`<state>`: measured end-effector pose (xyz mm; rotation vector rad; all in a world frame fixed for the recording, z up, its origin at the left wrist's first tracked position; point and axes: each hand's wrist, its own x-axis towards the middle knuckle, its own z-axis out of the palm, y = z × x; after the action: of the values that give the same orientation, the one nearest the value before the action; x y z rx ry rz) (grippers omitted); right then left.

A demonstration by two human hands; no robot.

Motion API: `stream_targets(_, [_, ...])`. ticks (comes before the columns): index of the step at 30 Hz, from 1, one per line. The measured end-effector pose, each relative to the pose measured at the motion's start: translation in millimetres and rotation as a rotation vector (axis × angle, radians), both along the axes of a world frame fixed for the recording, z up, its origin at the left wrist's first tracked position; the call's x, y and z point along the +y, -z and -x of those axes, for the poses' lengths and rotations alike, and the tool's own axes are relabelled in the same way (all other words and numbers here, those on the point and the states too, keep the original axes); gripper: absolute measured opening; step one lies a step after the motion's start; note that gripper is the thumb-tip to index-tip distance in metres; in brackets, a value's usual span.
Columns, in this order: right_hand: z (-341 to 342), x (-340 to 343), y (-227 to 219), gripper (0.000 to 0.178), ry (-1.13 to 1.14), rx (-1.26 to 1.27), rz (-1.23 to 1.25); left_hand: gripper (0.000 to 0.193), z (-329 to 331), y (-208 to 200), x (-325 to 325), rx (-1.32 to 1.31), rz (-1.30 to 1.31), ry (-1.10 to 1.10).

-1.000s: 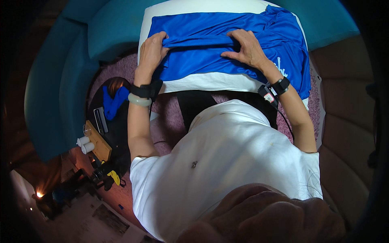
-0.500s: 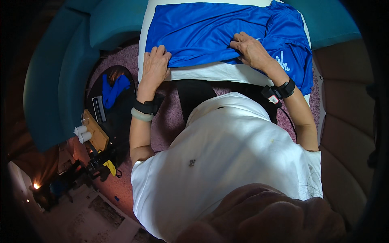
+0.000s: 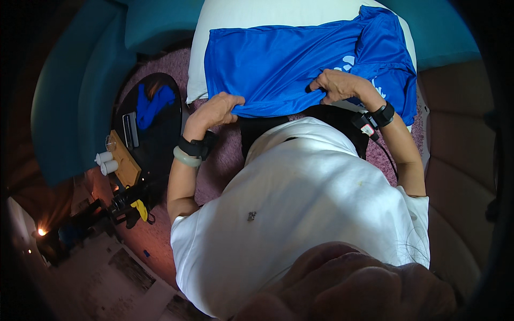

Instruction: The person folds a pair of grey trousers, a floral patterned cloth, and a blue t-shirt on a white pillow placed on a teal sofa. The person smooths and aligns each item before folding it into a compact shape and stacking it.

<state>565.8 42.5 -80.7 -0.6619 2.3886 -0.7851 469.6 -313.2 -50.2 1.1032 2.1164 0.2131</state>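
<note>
A blue shirt (image 3: 284, 59) of thin shiny cloth, with white print near its right part, lies spread over a white padded surface (image 3: 199, 64). At its near left corner my left hand (image 3: 217, 109) pinches the edge. My right hand (image 3: 338, 85) grips the same near edge farther right, its thumb and forefinger closed on the cloth. Between both hands the edge is gathered and hangs just past the front of the white surface. The shirt's right end is bunched in folds.
On the left stands a dark round table (image 3: 158, 120) with blue cloth (image 3: 152, 104), a wooden tray (image 3: 126, 158) and two white lidded cups (image 3: 108, 167). A teal sofa (image 3: 88, 80) curves around the left and back. Brown padded seating (image 3: 455, 139) lines the right.
Both hands have pulled the shirt's near edge toward me, past the front of the white surface. The shirt's far edge has slid closer, baring more white behind it.
</note>
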Motion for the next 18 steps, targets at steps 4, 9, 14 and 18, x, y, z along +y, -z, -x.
stream_targets(4, [6,4,-21,0.051,0.065,0.05,0.113,0.04,11,-7,-11,-0.096,-0.23,-0.209])
stream_targets(9, [26,19,-46,0.04,0.234,0.141,0.325,0.04,36,-12,-17,-0.173,-0.5,-0.342])
stream_targets(14, [50,28,-39,0.035,0.421,0.205,0.455,0.027,57,-1,-2,-0.281,-0.748,-0.651])
stream_targets(18, [63,29,-16,0.029,0.514,0.378,0.43,0.023,76,7,13,-0.032,-0.804,-0.78])
